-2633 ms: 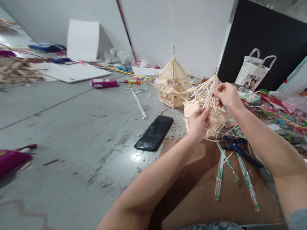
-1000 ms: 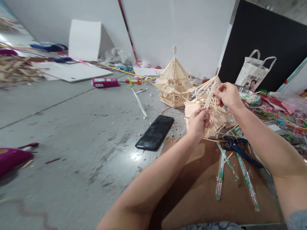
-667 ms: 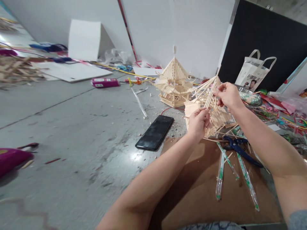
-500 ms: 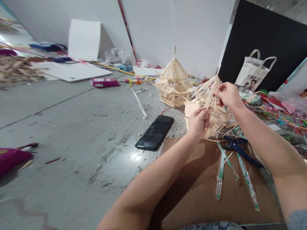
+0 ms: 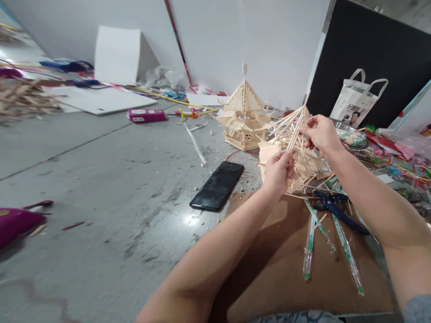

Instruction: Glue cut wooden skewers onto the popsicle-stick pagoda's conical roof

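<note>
Two stick-built pagoda models stood on the floor (image 5: pixel 101 179). The unfinished model (image 5: pixel 305 163) stood at the far edge of the brown cardboard sheet (image 5: pixel 279 264), between the two hands. The left hand (image 5: pixel 279 170) was closed around its lower part, fingers pinched on a stick. The right hand (image 5: pixel 319 133) pinched the gathered tops of its loose roof sticks (image 5: pixel 289 123), which fanned out to the left.

The finished model (image 5: pixel 244 117) stood just beyond, nearer the white wall, apart from the one in hand.

One black phone (image 5: pixel 217 186) lay flat on the floor just left of the cardboard's far left corner. One pair of blue-handled pliers (image 5: pixel 332 207) lay on the cardboard under the right forearm, and three wrapped chopstick packets (image 5: pixel 346 253) lay beside them toward the near edge. One white tote bag (image 5: pixel 357 101) leaned against a black panel at the far right. A pink box (image 5: pixel 146 115) lay farther off on the floor to the left, near a white board (image 5: pixel 101 101). Coloured scraps crowded the right edge; their number could not be told.
</note>
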A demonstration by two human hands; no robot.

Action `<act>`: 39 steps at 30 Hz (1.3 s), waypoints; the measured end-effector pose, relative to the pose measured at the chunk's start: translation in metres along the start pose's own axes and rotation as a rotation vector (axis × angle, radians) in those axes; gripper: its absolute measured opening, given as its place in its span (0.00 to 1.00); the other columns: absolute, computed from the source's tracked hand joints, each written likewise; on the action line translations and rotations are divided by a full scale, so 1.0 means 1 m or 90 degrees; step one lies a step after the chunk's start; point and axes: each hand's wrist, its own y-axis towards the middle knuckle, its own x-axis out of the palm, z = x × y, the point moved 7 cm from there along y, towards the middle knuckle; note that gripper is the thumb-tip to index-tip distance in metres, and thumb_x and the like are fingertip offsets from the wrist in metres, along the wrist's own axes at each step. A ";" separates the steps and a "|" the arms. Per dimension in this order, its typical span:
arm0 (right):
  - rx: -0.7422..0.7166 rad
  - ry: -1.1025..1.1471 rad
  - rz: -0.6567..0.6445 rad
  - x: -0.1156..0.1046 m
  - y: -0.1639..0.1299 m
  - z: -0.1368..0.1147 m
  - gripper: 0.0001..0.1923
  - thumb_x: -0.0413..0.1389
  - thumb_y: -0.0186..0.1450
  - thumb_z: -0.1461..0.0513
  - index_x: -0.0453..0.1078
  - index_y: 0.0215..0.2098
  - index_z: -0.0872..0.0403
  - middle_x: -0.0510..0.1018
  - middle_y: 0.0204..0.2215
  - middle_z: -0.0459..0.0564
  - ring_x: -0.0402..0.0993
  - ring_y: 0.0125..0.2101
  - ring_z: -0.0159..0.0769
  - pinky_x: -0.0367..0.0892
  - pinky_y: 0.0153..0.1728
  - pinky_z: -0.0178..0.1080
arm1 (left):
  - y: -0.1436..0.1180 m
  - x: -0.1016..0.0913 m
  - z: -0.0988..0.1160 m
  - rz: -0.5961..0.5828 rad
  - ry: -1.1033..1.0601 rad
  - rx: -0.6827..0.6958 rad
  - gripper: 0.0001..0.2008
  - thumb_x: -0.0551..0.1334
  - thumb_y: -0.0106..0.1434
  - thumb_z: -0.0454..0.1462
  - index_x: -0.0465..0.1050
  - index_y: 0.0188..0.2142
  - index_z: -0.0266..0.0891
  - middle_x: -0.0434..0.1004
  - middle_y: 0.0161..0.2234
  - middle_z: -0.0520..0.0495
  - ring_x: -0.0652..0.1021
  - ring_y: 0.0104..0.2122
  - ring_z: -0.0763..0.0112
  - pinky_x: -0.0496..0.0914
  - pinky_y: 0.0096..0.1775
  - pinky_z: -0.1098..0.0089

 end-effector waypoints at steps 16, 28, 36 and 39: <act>-0.009 -0.010 -0.003 -0.001 0.001 0.002 0.13 0.56 0.55 0.68 0.53 0.26 0.51 0.67 0.16 0.39 0.60 0.09 0.24 0.51 0.06 0.28 | 0.001 -0.003 -0.003 0.007 -0.018 -0.009 0.06 0.59 0.45 0.32 0.65 0.27 0.37 0.60 0.13 0.59 0.56 0.09 0.85 0.48 0.14 0.78; -0.017 0.001 -0.003 -0.001 0.001 0.000 0.14 0.57 0.55 0.68 0.53 0.26 0.52 0.67 0.15 0.38 0.61 0.08 0.24 0.51 0.05 0.28 | 0.004 0.001 0.001 -0.024 0.022 0.021 0.14 0.65 0.47 0.41 0.61 0.22 0.37 0.59 0.12 0.60 0.57 0.09 0.86 0.49 0.14 0.78; -0.010 -0.002 -0.006 -0.001 0.003 0.003 0.15 0.58 0.54 0.66 0.53 0.26 0.51 0.67 0.15 0.38 0.61 0.08 0.24 0.51 0.06 0.28 | 0.005 0.000 0.000 -0.024 0.027 0.021 0.15 0.66 0.46 0.40 0.58 0.20 0.37 0.58 0.11 0.60 0.56 0.09 0.86 0.49 0.13 0.78; -0.021 -0.004 -0.015 0.000 0.005 0.005 0.16 0.60 0.53 0.65 0.53 0.26 0.51 0.69 0.17 0.39 0.61 0.09 0.24 0.51 0.06 0.29 | 0.005 0.000 -0.002 -0.023 0.024 0.008 0.16 0.66 0.45 0.41 0.58 0.20 0.37 0.58 0.11 0.61 0.56 0.09 0.86 0.49 0.13 0.79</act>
